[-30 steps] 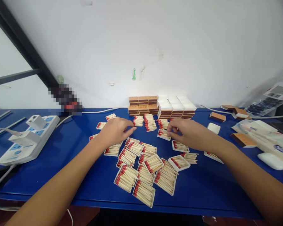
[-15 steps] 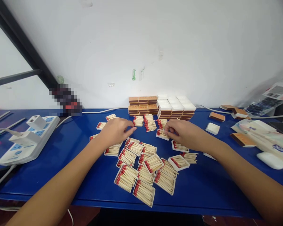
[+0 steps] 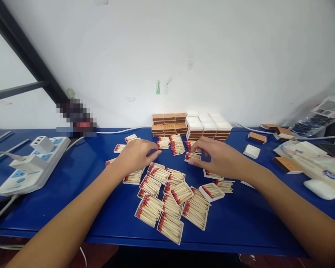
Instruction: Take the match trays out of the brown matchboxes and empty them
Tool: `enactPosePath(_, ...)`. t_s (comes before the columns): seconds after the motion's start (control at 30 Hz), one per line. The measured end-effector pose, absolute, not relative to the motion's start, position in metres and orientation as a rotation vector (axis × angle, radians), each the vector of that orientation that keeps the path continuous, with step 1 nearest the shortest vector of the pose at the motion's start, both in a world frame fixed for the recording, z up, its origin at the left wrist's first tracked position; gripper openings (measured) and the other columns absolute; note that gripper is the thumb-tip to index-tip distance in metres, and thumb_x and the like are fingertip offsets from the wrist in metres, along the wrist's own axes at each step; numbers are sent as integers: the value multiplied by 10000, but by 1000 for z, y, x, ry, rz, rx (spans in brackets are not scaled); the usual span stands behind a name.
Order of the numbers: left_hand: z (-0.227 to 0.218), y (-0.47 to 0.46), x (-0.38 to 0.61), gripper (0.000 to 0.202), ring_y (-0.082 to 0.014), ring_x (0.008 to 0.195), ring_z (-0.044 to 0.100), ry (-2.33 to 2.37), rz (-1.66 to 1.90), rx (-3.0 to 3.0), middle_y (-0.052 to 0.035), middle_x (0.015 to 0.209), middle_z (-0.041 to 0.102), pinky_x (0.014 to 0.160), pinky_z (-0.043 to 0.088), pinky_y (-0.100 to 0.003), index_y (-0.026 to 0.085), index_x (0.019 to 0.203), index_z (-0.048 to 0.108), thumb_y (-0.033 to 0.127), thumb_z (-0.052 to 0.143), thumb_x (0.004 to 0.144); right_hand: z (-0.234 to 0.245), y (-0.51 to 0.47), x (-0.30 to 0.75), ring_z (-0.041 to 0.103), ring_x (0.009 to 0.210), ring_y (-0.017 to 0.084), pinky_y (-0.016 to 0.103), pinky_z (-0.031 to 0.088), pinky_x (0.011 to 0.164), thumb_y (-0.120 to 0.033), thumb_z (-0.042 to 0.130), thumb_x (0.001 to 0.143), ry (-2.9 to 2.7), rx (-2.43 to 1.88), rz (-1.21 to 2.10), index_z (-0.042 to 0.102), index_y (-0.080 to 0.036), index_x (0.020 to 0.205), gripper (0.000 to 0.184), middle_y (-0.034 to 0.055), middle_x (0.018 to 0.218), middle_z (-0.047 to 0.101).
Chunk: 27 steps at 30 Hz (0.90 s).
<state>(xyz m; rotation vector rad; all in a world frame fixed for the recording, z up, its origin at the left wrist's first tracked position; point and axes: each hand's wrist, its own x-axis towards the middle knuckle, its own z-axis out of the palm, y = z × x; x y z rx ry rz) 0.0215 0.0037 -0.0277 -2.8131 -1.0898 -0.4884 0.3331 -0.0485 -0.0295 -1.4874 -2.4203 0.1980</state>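
Note:
My left hand [image 3: 138,153] hovers left of a loose pile of red-headed matches [image 3: 163,143]. Its thumb and forefinger are slightly apart, and no object shows between them. On the other side, my right hand [image 3: 220,156] has its thumb along the front and its forefinger at the back of a small white matchbox tray [image 3: 192,156] with matches in it. Two more match piles, one in the middle [image 3: 177,144] and one partly behind the right fingers [image 3: 189,145], lie just beyond. Many filled trays [image 3: 149,210] overlap in front of my hands, matches lying side by side.
Brown matchboxes [image 3: 169,129] and white-topped boxes [image 3: 208,123] are stacked against the wall. At right lie an upturned tray [image 3: 251,151], loose matchboxes [image 3: 287,165], a tissue pack [image 3: 318,163] and a white case [image 3: 321,189]. A power strip [image 3: 36,167] with cables stands left.
My right hand has spread its thumb and forefinger from a pinch at the tray's right side to its front and back. My left hand has stayed nearly still.

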Motion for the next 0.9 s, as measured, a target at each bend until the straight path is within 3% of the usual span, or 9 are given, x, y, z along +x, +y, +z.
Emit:
enactPosePath(0.2, -28, 4, 21, 321, -197, 659, 654, -1104, -499, -2819, -42, 719, 738, 621, 371, -347, 189, 991, 817, 371, 558, 1040, -32, -48, 336, 675, 982, 295, 404, 503, 785, -479, 693, 935, -2465, -1542, 264, 656, -229, 1098, 300, 118, 1128, 723)
enactPosePath(0.5, -27, 4, 22, 326, -184, 627, 636, -1088, -526, -2820, -41, 697, 728, 591, 363, -329, 192, 959, 817, 373, 558, 1037, -18, -44, 354, 689, 902, 272, 390, 517, 767, -406, 653, 875, -2539, -1475, 432, 735, -241, 1118, 305, 103, 1058, 751)
enactPosePath(0.7, -27, 3, 22, 325, -186, 636, 645, -1095, -513, -2826, -47, 711, 739, 587, 362, -324, 191, 961, 815, 370, 556, 1036, -20, -41, 356, 709, 978, 284, 409, 545, 835, -325, 628, 869, -2530, -1440, 381, 742, -250, 1115, 282, 97, 1106, 768)
enactPosePath(0.9, -27, 3, 22, 344, -184, 632, 641, -1089, -523, -2828, -49, 705, 735, 592, 369, -331, 190, 951, 814, 378, 540, 1039, -32, -34, 354, 692, 894, 268, 389, 524, 759, -328, 578, 914, -2352, -1494, 172, 673, -220, 1091, 228, 116, 1066, 744)
